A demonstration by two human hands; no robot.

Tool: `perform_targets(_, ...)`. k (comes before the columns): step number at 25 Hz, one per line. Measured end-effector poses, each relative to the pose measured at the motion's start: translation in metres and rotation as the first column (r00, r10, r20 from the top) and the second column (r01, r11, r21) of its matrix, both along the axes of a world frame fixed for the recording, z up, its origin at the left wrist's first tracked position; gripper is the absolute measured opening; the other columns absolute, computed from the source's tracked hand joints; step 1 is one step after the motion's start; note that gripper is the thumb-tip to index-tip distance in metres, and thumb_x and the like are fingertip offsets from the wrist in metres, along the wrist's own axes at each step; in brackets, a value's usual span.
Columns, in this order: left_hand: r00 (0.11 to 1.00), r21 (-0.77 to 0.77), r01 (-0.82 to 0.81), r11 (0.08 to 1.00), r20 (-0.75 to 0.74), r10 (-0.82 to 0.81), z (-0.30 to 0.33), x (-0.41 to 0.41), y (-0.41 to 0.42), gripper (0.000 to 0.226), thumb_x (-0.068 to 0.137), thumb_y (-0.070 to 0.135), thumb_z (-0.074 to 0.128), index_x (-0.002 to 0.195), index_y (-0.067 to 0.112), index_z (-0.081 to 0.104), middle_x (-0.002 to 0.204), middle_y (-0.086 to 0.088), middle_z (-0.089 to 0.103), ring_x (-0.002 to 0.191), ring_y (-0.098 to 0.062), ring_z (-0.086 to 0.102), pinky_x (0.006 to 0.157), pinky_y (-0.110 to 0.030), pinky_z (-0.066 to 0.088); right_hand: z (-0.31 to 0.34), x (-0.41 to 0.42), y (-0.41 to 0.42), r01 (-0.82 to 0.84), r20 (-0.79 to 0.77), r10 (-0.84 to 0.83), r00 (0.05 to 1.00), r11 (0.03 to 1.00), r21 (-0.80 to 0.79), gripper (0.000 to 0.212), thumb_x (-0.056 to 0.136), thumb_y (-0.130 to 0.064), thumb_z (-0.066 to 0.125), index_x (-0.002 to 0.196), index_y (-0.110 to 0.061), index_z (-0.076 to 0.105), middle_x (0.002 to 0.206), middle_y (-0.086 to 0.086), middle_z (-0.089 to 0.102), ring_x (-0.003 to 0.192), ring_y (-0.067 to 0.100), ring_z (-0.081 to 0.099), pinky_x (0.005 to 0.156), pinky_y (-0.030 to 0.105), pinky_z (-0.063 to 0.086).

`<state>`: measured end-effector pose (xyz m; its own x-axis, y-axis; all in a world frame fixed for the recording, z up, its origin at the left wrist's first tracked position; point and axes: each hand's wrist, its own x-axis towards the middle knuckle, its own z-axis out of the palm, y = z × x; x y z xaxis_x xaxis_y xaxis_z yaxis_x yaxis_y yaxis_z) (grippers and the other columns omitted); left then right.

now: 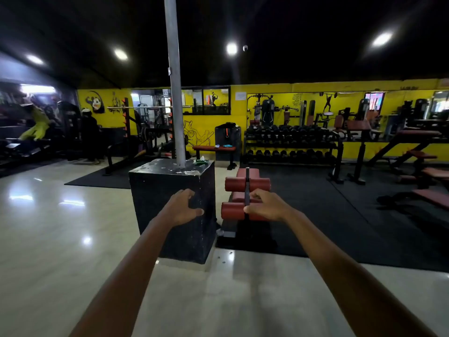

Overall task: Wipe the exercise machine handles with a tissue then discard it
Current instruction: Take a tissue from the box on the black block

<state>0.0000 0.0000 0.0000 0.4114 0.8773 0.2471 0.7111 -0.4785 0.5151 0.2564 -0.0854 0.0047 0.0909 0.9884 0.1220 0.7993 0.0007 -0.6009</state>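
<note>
Your tissue pack (202, 162) sat up on the far right corner of the black block (170, 190), right by the grey pole (173, 81). It was a small green pack with a bit of white tissue poking up, lying flat, but too small and blurry to call which way its long side ran. It was well beyond both your hands, up and a little right of your left hand (183, 206) and up-left of your right hand (266, 205). Your left was loose, fingers spread and lightly curled, holding nothing, in front of the block's face. Your right was the same deal, fingers relaxed and empty, out over the red rollers (246, 184) of the bench on the black mat (315, 215). Those rollers ran side to side.
</note>
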Motion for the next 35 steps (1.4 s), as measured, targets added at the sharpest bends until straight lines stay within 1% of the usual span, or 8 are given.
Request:
perform_targets(2, 1.000, 0.005, 0.005, 1.000, 0.001, -0.005, -0.003, 0.002, 0.016, 0.070, 0.080, 0.031, 0.073, 0.138, 0.008, 0.040, 0.137, -0.011, 0.046, 0.125, -0.024, 0.045, 0.099, -0.031, 0.038, -0.002, 0.002, 0.018, 0.014, -0.001, -0.014, 1.000, 1.000, -0.002, 0.052, 0.082, -0.037, 0.067, 0.126, -0.018, 0.047, 0.130, 0.006, 0.049, 0.116, 0.022, 0.048, 0.097, 0.033, 0.040)
perform_targets(5, 1.000, -0.015, 0.002, 1.000, -0.021, -0.003, -0.010, 0.010, 0.048, 0.070, 0.081, 0.030, 0.073, 0.139, 0.008, 0.040, 0.138, -0.011, 0.045, 0.125, -0.024, 0.045, 0.099, -0.031, 0.038, -0.008, 0.009, 0.048, -0.004, -0.030, 0.004, 1.000, 1.000, -0.012, 0.055, 0.085, -0.033, 0.066, 0.131, -0.014, 0.043, 0.134, 0.006, 0.048, 0.120, 0.021, 0.048, 0.093, 0.028, 0.038)
perform_targets(13, 1.000, -0.012, -0.027, 1.000, 0.004, 0.027, -0.020, 0.060, 0.164, 0.070, 0.080, 0.032, 0.073, 0.138, 0.009, 0.041, 0.134, -0.009, 0.046, 0.122, -0.023, 0.046, 0.097, -0.030, 0.039, -0.017, 0.065, 0.180, -0.018, -0.015, 0.019, 1.000, 1.000, 0.020, 0.065, 0.083, -0.037, 0.069, 0.136, -0.012, 0.042, 0.139, 0.007, 0.047, 0.125, 0.022, 0.047, 0.104, 0.034, 0.040)
perform_targets(16, 0.998, -0.028, -0.053, 0.998, 0.043, 0.054, -0.015, 0.089, 0.215, 0.069, 0.081, 0.031, 0.073, 0.138, 0.009, 0.041, 0.135, -0.009, 0.045, 0.124, -0.023, 0.045, 0.099, -0.030, 0.038, -0.011, 0.091, 0.236, -0.049, -0.058, 0.050, 0.997, 0.999, 0.020, 0.064, 0.084, -0.034, 0.068, 0.137, -0.009, 0.042, 0.142, 0.008, 0.045, 0.128, 0.022, 0.045, 0.108, 0.035, 0.037)
perform_targets(22, 0.994, -0.068, -0.062, 0.996, 0.080, 0.068, -0.024, 0.144, 0.309, 0.065, 0.082, 0.028, 0.072, 0.137, 0.008, 0.042, 0.136, -0.008, 0.045, 0.121, -0.019, 0.047, 0.092, -0.021, 0.035, -0.023, 0.133, 0.349, -0.079, -0.148, 0.075, 0.986, 0.997, -0.019, 0.057, 0.084, -0.029, 0.069, 0.132, -0.009, 0.046, 0.140, 0.009, 0.047, 0.128, 0.020, 0.046, 0.106, 0.029, 0.037)
perform_targets(28, 0.993, -0.087, -0.078, 0.993, 0.085, 0.086, -0.046, 0.169, 0.430, 0.063, 0.084, 0.027, 0.070, 0.137, 0.006, 0.042, 0.136, -0.009, 0.046, 0.122, -0.021, 0.046, 0.091, -0.020, 0.033, -0.044, 0.156, 0.475, -0.118, -0.136, 0.110, 0.985, 0.992, -0.047, 0.057, 0.085, -0.027, 0.069, 0.133, -0.009, 0.045, 0.140, 0.008, 0.047, 0.128, 0.019, 0.046, 0.106, 0.027, 0.036)
perform_targets(32, 0.992, -0.086, -0.091, 0.992, 0.076, 0.098, -0.061, 0.172, 0.521, 0.051, 0.085, 0.026, 0.069, 0.128, 0.008, 0.049, 0.129, -0.008, 0.051, 0.109, -0.015, 0.048, 0.086, -0.019, 0.035, -0.051, 0.165, 0.570, -0.138, -0.087, 0.133, 0.987, 0.989, -0.045, 0.061, 0.085, -0.028, 0.068, 0.136, -0.008, 0.042, 0.140, 0.009, 0.047, 0.127, 0.019, 0.046, 0.101, 0.024, 0.036)
perform_targets(35, 0.991, -0.087, -0.107, 0.990, 0.073, 0.113, -0.063, 0.171, 0.604, 0.049, 0.084, 0.024, 0.069, 0.127, 0.008, 0.050, 0.128, -0.009, 0.052, 0.112, -0.019, 0.051, 0.085, -0.021, 0.037, -0.049, 0.167, 0.649, -0.147, -0.037, 0.146, 0.989, 0.988, -0.051, 0.058, 0.086, -0.033, 0.066, 0.135, -0.011, 0.044, 0.138, 0.007, 0.049, 0.125, 0.018, 0.048, 0.100, 0.026, 0.039)
